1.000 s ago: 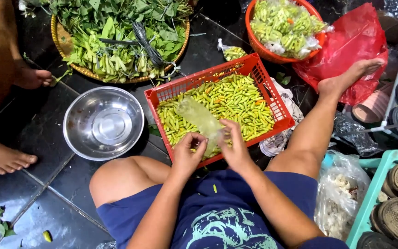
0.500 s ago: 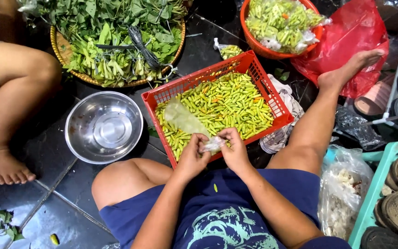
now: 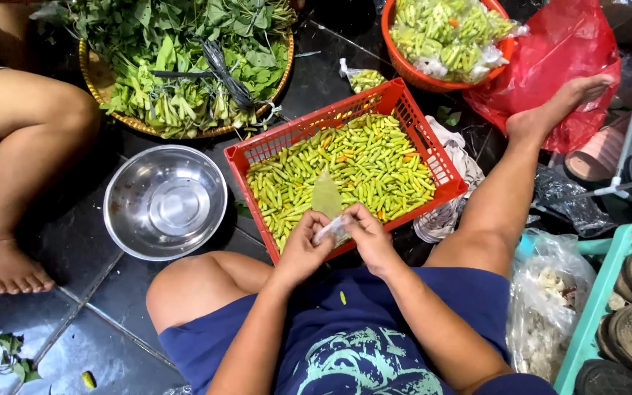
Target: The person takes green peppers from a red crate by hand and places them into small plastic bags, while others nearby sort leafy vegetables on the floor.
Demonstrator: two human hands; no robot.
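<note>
My left hand and right hand pinch a small clear bag of green chillies above the red basket, near the steel bowl.

A small clear plastic bag was pinched at its twisted neck between both hands, just above the near rim of a red plastic basket. Its body stood upright over the basket, faintly green. The basket, tilted on the dark floor, lay full of slim green chillies.
</note>
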